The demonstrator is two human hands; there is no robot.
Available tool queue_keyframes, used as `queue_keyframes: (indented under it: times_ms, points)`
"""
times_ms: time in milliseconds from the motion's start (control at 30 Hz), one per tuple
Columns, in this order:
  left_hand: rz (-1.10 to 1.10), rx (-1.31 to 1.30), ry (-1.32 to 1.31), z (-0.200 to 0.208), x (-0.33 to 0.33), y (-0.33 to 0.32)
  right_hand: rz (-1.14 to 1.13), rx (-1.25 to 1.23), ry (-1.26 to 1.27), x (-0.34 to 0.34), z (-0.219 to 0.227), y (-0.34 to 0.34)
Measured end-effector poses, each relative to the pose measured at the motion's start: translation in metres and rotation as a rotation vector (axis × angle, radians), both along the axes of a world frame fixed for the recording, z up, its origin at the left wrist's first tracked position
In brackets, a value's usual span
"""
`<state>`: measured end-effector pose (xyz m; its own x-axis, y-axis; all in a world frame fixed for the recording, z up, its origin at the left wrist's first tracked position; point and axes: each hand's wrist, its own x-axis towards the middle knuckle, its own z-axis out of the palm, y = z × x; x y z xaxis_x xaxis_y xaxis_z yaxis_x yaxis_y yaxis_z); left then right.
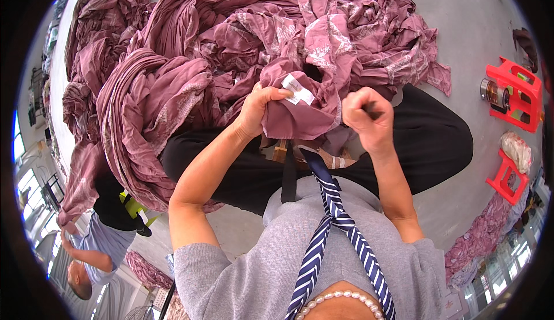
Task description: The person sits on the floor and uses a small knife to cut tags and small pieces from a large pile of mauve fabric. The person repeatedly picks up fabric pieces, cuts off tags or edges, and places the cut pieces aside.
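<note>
In front of me, over my crossed legs, bunches a long mauve fabric (pixel 245 40) with pale patterned bands. My left hand (pixel 257 109) is closed on a gathered part of it, the thumb lying at a white label (pixel 298 90) attached to the cloth. Just right of that part, my right hand (pixel 369 117) is raised in a closed fist beside the fabric's patterned edge. What the fist holds, if anything, is hidden. A navy and white striped strip (pixel 323 196), knotted at my chest, hangs down toward the cloth.
More mauve cloth spreads left, where another person (pixel 95 245) handles it. At the right stand a red plastic stool (pixel 528 98) with a glass jar (pixel 495 95) and another red stool (pixel 508 177) with a pale bundle. Another heap of cloth (pixel 479 236) lies at the lower right.
</note>
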<state>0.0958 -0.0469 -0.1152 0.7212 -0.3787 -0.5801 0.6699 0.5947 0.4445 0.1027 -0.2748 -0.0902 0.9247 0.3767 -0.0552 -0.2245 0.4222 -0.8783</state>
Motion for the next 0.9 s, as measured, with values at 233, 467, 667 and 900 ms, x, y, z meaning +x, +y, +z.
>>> queue_keyframes:
  times_ms: [233,467,667,900]
  points:
    - [0.093,-0.017,0.059,-0.009,-0.003,0.006,-0.384,-0.307,0.216,0.007,-0.016,-0.024]
    - [0.068,-0.019,0.056,-0.019,-0.005,0.009,-0.228,-0.751,0.117,0.002,-0.044,-0.014]
    - [0.052,0.032,0.069,-0.013,-0.006,0.007,-0.171,-1.098,-0.313,0.006,-0.017,0.011]
    - [0.079,0.091,0.023,-0.025,-0.013,0.009,0.054,-1.255,-0.297,0.002,-0.025,0.015]
